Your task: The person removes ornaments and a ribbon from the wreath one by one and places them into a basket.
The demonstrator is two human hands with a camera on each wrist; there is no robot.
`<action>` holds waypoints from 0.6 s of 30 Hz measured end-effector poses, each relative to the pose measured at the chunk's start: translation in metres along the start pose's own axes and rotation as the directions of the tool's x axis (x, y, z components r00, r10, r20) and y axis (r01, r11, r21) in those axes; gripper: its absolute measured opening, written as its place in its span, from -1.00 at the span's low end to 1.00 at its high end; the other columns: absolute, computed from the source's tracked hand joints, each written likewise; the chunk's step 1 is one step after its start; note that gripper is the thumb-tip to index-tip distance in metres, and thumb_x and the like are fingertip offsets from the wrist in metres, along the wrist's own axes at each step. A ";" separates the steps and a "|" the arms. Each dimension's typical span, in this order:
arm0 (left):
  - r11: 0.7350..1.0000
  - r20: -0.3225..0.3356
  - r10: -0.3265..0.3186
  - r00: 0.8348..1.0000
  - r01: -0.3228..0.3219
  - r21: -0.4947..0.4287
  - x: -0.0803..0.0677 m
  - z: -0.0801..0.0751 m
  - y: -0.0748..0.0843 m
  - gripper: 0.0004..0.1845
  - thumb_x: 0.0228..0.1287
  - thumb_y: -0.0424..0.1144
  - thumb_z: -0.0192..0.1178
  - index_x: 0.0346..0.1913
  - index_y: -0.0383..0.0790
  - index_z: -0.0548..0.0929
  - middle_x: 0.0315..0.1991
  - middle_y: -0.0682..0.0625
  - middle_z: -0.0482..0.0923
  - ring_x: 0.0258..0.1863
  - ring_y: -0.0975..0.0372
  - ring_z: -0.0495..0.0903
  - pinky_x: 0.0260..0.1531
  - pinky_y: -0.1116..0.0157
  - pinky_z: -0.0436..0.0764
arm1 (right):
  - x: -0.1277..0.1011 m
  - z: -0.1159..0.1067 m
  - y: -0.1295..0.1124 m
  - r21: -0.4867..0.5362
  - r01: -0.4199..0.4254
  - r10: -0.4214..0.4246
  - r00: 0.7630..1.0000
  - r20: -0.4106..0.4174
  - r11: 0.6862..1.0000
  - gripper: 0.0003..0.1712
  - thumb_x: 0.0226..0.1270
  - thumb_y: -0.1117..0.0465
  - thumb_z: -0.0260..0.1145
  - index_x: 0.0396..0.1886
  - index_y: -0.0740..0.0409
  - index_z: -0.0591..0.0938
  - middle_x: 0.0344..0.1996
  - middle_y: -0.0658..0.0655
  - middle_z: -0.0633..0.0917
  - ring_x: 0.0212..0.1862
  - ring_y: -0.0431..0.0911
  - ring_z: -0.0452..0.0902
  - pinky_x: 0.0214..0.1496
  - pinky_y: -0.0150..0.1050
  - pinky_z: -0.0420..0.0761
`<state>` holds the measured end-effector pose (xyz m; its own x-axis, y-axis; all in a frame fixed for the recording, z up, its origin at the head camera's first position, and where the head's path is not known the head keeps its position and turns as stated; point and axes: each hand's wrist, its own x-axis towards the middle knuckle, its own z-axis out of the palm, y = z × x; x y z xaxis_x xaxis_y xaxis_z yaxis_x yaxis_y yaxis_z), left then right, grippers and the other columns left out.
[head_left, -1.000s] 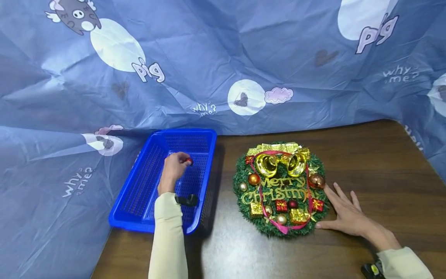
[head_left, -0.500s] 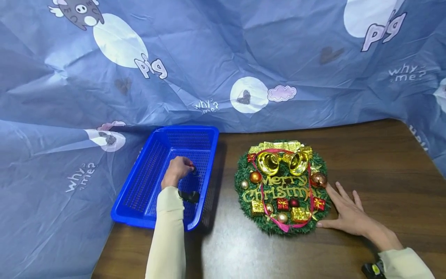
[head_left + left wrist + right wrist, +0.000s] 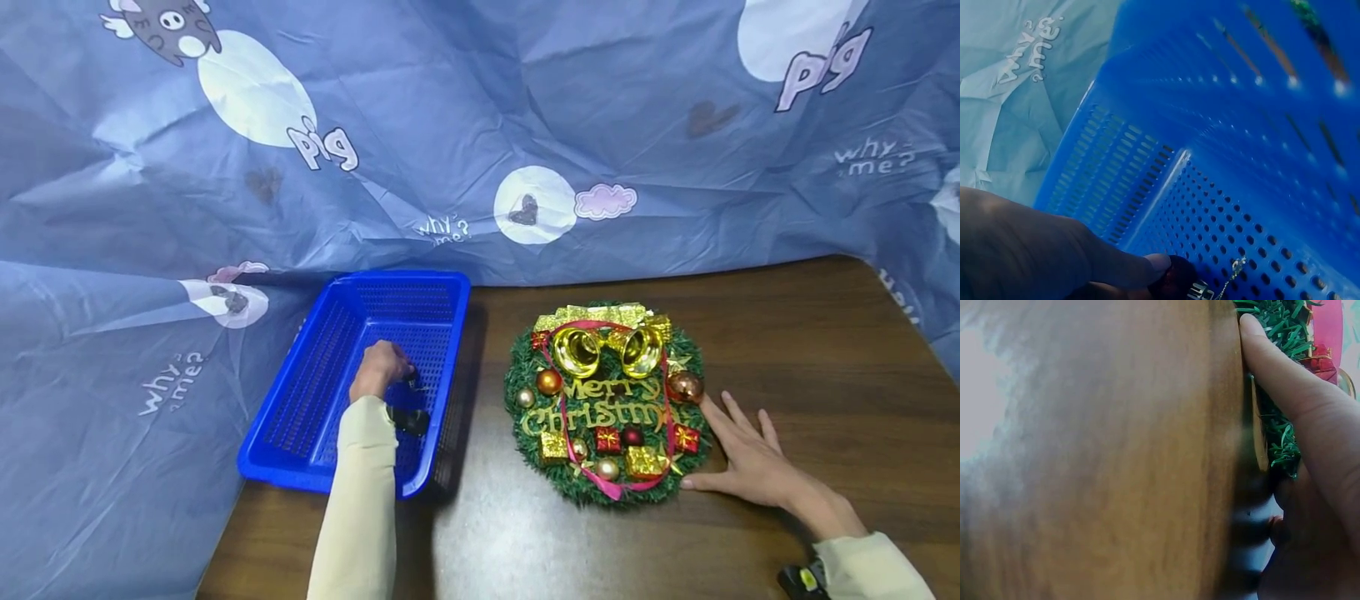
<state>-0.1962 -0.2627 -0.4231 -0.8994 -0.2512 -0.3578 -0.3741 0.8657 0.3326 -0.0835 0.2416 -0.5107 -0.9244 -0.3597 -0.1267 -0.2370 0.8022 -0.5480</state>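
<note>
Inside the blue plastic basket (image 3: 288,481), my left hand (image 3: 381,368) reaches low near the perforated floor. In the left wrist view its thumb and fingers pinch a dark red Christmas ball (image 3: 1174,278) with a silver cap and a gold string. Most of the ball is hidden behind the hand in the head view. My right hand (image 3: 753,467) is spread on the table, thumb and index finger touching the right edge of a green Christmas wreath (image 3: 573,490). The wreath lies flat and carries gold bells, small gift boxes, balls, a pink ribbon and "Merry Christmas" lettering.
Both the basket and the wreath are on a brown wooden table (image 3: 787,333), with a strip of tabletop between them. A blue printed cloth (image 3: 420,125) hangs behind and along the left side. The basket's raised walls surround the left hand.
My left hand has moved down and slightly right in the basket, carrying the red ball closer to its floor. The right hand stays at the wreath; the head view has shifted slightly.
</note>
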 end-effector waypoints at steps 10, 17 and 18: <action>0.999 0.007 -0.047 0.999 0.047 0.019 0.001 0.000 0.001 -0.76 0.22 -0.17 0.25 -0.12 -0.22 0.68 0.04 -0.31 0.57 0.02 -0.09 0.58 0.03 -0.11 0.54 | 0.001 0.000 -0.001 -0.009 -0.002 0.002 1.000 0.002 1.000 0.46 -0.11 -0.42 0.38 0.53 0.04 -0.31 0.51 0.32 -0.13 0.51 0.24 -0.45 0.32 0.32 -0.66; 0.994 -0.009 -0.110 0.994 0.110 -0.004 -0.005 -0.004 0.004 -0.67 0.19 -0.10 0.27 -0.08 -0.26 0.66 0.10 -0.36 0.52 0.08 -0.15 0.54 0.03 -0.15 0.52 | 0.000 0.000 -0.002 -0.010 0.001 -0.001 1.000 0.003 1.000 0.47 -0.11 -0.42 0.38 0.53 0.03 -0.32 0.51 0.32 -0.13 0.51 0.26 -0.45 0.32 0.33 -0.66; 0.994 -0.012 -0.111 0.994 0.111 -0.008 -0.007 -0.005 0.005 -0.65 0.20 -0.10 0.26 -0.07 -0.28 0.65 0.10 -0.36 0.51 0.08 -0.15 0.54 0.04 -0.15 0.51 | 0.000 0.000 -0.002 -0.009 0.000 0.000 1.000 0.003 1.000 0.47 -0.11 -0.42 0.38 0.53 0.03 -0.32 0.51 0.32 -0.13 0.51 0.26 -0.45 0.32 0.33 -0.65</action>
<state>-0.1933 -0.2587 -0.4150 -0.8549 -0.3506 -0.3823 -0.4733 0.8288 0.2983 -0.0833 0.2401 -0.5095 -0.9234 -0.3616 -0.1291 -0.2402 0.8064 -0.5405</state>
